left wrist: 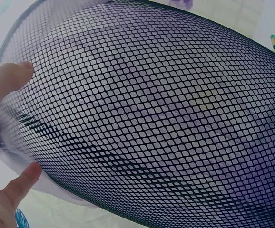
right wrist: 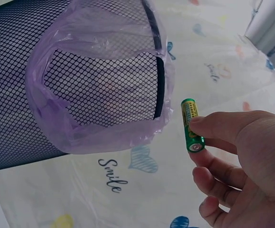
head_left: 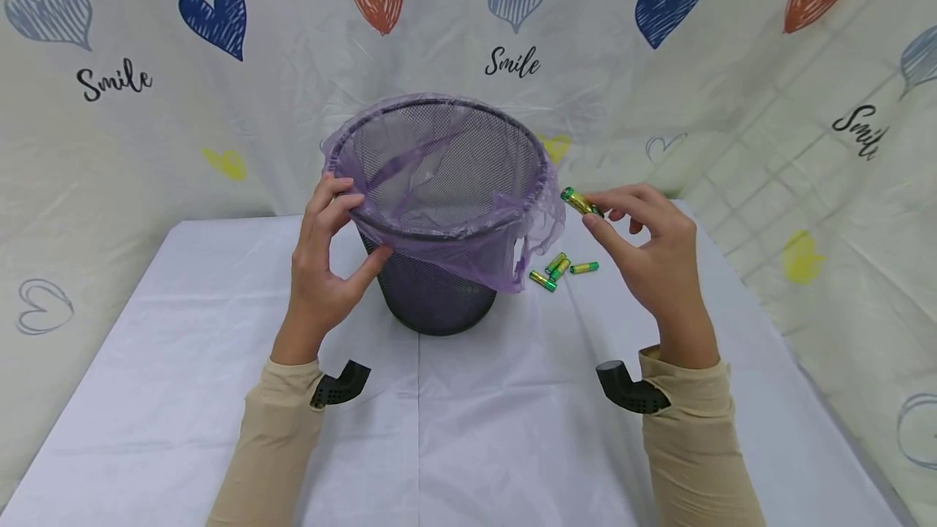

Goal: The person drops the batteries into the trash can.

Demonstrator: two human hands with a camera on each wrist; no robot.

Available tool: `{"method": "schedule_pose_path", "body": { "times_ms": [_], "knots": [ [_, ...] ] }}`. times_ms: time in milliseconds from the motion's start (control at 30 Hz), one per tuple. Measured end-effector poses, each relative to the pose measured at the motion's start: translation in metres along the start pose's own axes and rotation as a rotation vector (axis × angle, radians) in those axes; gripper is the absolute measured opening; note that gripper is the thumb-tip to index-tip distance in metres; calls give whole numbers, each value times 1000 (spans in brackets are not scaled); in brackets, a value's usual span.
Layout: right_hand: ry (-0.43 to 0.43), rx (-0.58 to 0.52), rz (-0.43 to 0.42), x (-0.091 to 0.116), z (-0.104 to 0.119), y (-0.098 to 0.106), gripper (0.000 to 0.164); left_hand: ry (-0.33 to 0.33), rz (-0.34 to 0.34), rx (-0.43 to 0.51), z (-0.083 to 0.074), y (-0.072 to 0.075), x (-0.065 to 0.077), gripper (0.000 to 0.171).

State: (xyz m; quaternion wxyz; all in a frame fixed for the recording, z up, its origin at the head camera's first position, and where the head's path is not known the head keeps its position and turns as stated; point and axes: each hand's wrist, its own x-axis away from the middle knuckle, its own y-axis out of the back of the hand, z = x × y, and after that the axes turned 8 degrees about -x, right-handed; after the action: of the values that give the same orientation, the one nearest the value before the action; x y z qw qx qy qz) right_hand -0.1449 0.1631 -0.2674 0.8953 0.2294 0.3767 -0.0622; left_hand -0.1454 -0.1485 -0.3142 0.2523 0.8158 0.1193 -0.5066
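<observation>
A black mesh wastebasket [head_left: 439, 299] stands mid-table, with a thin purple plastic bag [head_left: 468, 254] lining it and folded over its rim. My left hand [head_left: 322, 267] grips the basket's left side at the rim, fingers over the bag's edge and thumb against the outer wall. In the left wrist view, the thumb and a finger touch the mesh [left wrist: 142, 104]. Right of the rim and apart from it, my right hand [head_left: 647, 250] pinches a green and yellow battery [head_left: 578, 200] between thumb and fingers. The right wrist view shows this battery [right wrist: 190, 123] beside the bag's loose, gaping fold [right wrist: 52, 114].
Several more green and yellow batteries [head_left: 560, 268] lie on the white tablecloth [head_left: 512, 413] just right of the basket. Behind the table hangs a pale curtain [head_left: 285, 104] printed with hearts and the word "Smile". Black wrist mounts [head_left: 344, 385] sit on both sleeves.
</observation>
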Motion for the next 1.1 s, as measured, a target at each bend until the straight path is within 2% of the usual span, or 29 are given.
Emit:
{"method": "schedule_pose_path", "body": {
  "times_ms": [1100],
  "knots": [
    [42, -25, 41, -13, 11, -13, 18, 2, 5, -5, -1, 0, 0, 58]
  ]
}}
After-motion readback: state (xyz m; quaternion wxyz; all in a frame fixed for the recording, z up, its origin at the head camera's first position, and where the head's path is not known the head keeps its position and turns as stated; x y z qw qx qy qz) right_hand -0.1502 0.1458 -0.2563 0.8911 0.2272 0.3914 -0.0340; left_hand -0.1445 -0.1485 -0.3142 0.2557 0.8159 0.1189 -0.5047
